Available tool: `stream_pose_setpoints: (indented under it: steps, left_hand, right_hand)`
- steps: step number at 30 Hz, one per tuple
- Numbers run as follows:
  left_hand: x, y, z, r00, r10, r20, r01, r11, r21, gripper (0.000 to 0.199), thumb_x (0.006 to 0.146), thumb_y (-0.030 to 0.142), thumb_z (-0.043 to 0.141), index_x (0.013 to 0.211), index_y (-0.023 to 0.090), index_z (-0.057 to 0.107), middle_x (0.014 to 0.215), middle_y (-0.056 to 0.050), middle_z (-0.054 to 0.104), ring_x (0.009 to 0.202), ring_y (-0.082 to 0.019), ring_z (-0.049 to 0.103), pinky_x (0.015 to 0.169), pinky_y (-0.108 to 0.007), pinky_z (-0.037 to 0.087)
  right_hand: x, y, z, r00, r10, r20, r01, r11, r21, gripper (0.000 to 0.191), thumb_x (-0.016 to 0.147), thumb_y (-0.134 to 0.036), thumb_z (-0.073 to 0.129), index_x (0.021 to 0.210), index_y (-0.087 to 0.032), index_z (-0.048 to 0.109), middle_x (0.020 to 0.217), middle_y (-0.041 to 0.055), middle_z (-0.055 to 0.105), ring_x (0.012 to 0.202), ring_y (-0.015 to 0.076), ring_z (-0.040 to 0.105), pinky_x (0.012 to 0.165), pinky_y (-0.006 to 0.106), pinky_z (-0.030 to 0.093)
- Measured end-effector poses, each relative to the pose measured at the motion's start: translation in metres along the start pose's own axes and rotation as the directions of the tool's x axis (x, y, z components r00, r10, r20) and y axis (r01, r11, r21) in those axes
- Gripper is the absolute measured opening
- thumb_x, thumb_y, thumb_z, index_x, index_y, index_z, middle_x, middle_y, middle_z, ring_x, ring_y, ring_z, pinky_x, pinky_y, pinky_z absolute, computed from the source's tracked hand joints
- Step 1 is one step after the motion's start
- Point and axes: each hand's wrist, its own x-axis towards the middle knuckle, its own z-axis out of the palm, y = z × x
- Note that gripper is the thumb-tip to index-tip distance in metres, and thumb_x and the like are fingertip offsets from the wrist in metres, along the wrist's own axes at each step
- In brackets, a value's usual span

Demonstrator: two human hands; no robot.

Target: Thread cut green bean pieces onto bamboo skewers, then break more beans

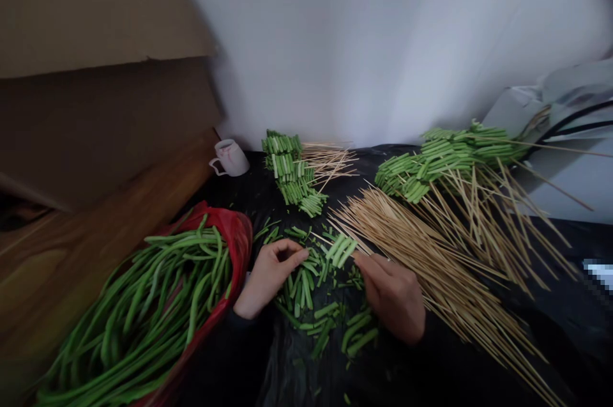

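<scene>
A bamboo skewer is gripped by the right hand; any hold by the left hand cannot be told. Long-bean pieces are best pierced mid-length.

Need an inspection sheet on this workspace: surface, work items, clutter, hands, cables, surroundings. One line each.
Surface: wrinkled black sheet.
Work items: long green beans in a red bag; cut pieces between the hands; bare sticks in a pile; two heaps of loaded sticks, back centre and right.
Clutter: mug by the wall.
Hands: right holds a stick threaded with pieces; left pinched over cut pieces, grip unclear.
Cables: none identifiable; dark strip at right unclear.
Surroundings: pale wall behind, brown box left.
</scene>
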Motion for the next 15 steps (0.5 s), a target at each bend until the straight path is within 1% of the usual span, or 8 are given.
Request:
stream_pose_setpoints:
  steps: [2, 4, 5, 7, 8, 10, 13, 15]
  left_hand:
    - [-0.0001, -0.0037, -0.0014, 0.998, 0.067, 0.019, -0.069, 0.964, 0.257, 0.03, 0.074, 0.044, 0.071, 0.061, 0.018, 0.064, 0.063, 0.0, 0.061, 0.062, -0.015, 0.052, 0.061, -0.026, 0.036]
    - [-0.0018, -0.0061, -0.0016, 0.991, 0.112, 0.068, -0.131, 0.876, 0.465, 0.035, 0.074, 0.049, 0.07, 0.057, 0.019, 0.06, 0.063, 0.0, 0.059, 0.063, -0.016, 0.052, 0.061, -0.027, 0.033]
    - [-0.003, -0.0066, -0.0016, 0.988, 0.117, 0.098, -0.151, 0.831, 0.535, 0.037, 0.072, 0.05, 0.071, 0.056, 0.019, 0.059, 0.064, 0.0, 0.06, 0.065, -0.017, 0.052, 0.061, -0.027, 0.032]
    - [-0.0054, -0.0062, -0.0018, 0.982, 0.112, 0.152, -0.183, 0.769, 0.612, 0.037, 0.067, 0.051, 0.075, 0.057, 0.02, 0.057, 0.065, 0.0, 0.06, 0.068, -0.018, 0.053, 0.062, -0.028, 0.031]
    - [-0.0063, -0.0056, -0.002, 0.978, 0.111, 0.178, -0.199, 0.755, 0.624, 0.035, 0.065, 0.05, 0.076, 0.058, 0.021, 0.058, 0.066, 0.0, 0.061, 0.07, -0.019, 0.054, 0.062, -0.028, 0.031]
    - [-0.0074, -0.0044, -0.0024, 0.967, 0.117, 0.228, -0.235, 0.759, 0.607, 0.028, 0.066, 0.043, 0.077, 0.062, 0.021, 0.06, 0.07, 0.0, 0.062, 0.074, -0.019, 0.055, 0.065, -0.027, 0.033]
    - [-0.0068, -0.0038, -0.0019, 0.947, 0.135, 0.291, -0.272, 0.819, 0.505, 0.015, 0.073, 0.033, 0.071, 0.067, 0.021, 0.064, 0.072, 0.0, 0.063, 0.074, -0.018, 0.056, 0.07, -0.027, 0.037]
    - [-0.005, -0.0043, -0.001, 0.95, 0.149, 0.274, -0.254, 0.878, 0.406, 0.014, 0.079, 0.031, 0.065, 0.071, 0.019, 0.065, 0.073, -0.001, 0.063, 0.074, -0.017, 0.056, 0.071, -0.027, 0.039]
  right_hand:
    - [0.0001, 0.0001, -0.0008, 1.0, 0.0, 0.016, 0.0, 1.0, -0.006, 0.028, 0.093, -0.008, 0.043, 0.106, -0.016, 0.067, 0.067, 0.001, 0.059, 0.064, 0.0117, 0.058, 0.063, 0.023, 0.039]
    - [0.0001, -0.0012, -0.0013, 0.999, 0.0, 0.035, 0.0, 1.0, -0.015, 0.027, 0.093, -0.01, 0.043, 0.102, -0.017, 0.068, 0.064, 0.0001, 0.057, 0.061, 0.0116, 0.056, 0.061, 0.024, 0.038]
    - [0.0001, -0.0019, -0.0013, 0.999, -0.001, 0.038, 0.001, 1.0, -0.016, 0.027, 0.093, -0.01, 0.043, 0.101, -0.017, 0.068, 0.064, 0.0001, 0.056, 0.061, 0.0116, 0.055, 0.061, 0.024, 0.037]
    - [-0.0003, -0.0029, -0.001, 0.999, 0.003, 0.033, -0.002, 1.0, -0.013, 0.026, 0.094, -0.011, 0.043, 0.103, -0.016, 0.068, 0.066, 0.0006, 0.057, 0.062, 0.0116, 0.056, 0.061, 0.024, 0.037]
    - [-0.0006, -0.003, -0.0007, 0.999, 0.007, 0.031, -0.006, 1.0, -0.013, 0.027, 0.094, -0.011, 0.043, 0.104, -0.016, 0.067, 0.066, 0.0009, 0.058, 0.063, 0.0116, 0.056, 0.062, 0.024, 0.037]
    - [-0.0013, -0.0027, 0.0002, 1.0, 0.01, 0.029, -0.01, 1.0, -0.016, 0.027, 0.094, -0.012, 0.043, 0.104, -0.017, 0.068, 0.066, 0.0006, 0.058, 0.062, 0.0115, 0.056, 0.061, 0.024, 0.036]
    - [-0.0023, -0.0017, 0.0012, 1.0, 0.008, 0.028, -0.007, 1.0, -0.024, 0.027, 0.094, -0.012, 0.043, 0.104, -0.017, 0.068, 0.066, 0.0001, 0.058, 0.061, 0.0114, 0.055, 0.06, 0.025, 0.035]
    - [-0.0024, -0.0013, 0.0014, 1.0, 0.007, 0.025, -0.006, 1.0, -0.026, 0.028, 0.094, -0.012, 0.043, 0.106, -0.017, 0.068, 0.067, 0.0003, 0.058, 0.061, 0.0118, 0.056, 0.06, 0.025, 0.035]
